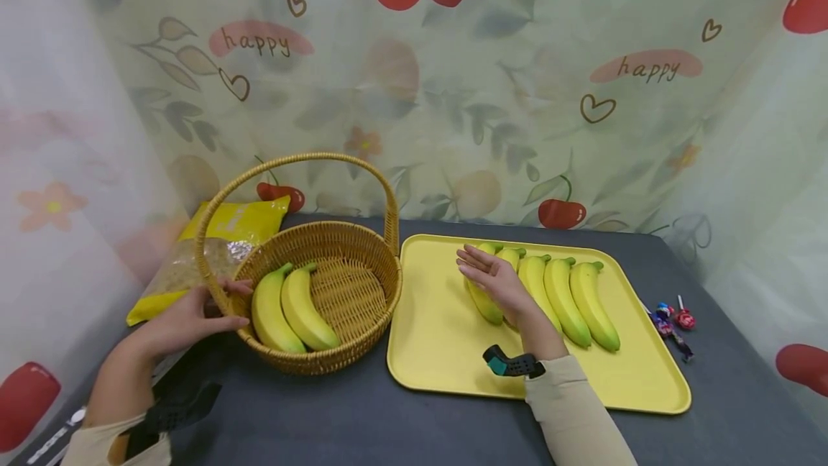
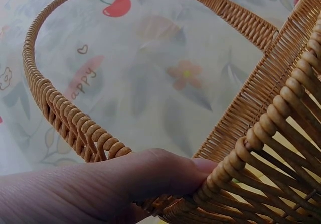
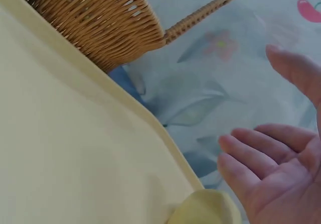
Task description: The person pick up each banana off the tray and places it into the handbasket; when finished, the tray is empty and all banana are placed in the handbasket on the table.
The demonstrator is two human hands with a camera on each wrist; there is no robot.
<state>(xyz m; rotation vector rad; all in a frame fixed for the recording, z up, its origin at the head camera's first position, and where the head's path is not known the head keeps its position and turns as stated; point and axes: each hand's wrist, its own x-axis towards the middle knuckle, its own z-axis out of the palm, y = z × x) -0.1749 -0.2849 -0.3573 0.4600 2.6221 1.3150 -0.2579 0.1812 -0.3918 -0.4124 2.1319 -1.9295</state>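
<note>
My left hand (image 1: 184,322) grips the rim of a round wicker basket (image 1: 310,362) where the tall handle joins it. In the left wrist view, the thumb (image 2: 155,171) lies over the woven rim. Inside the basket, two yellow bananas (image 1: 273,311) lie side by side. Several more bananas (image 1: 566,300) are lined up on a yellow tray (image 1: 433,340) to the right. Over the leftmost of these hovers my right hand (image 1: 501,282), fingers extended and holding nothing. Its palm and spread thumb show in the right wrist view, near the tip of a banana (image 3: 205,209).
Behind the basket on the left leans a yellow bag with a see-through front (image 1: 213,250). Wrapped lollipops (image 1: 666,318) lie right of the tray on the dark table (image 1: 323,416). A printed curtain (image 1: 427,128) closes off the back and sides.
</note>
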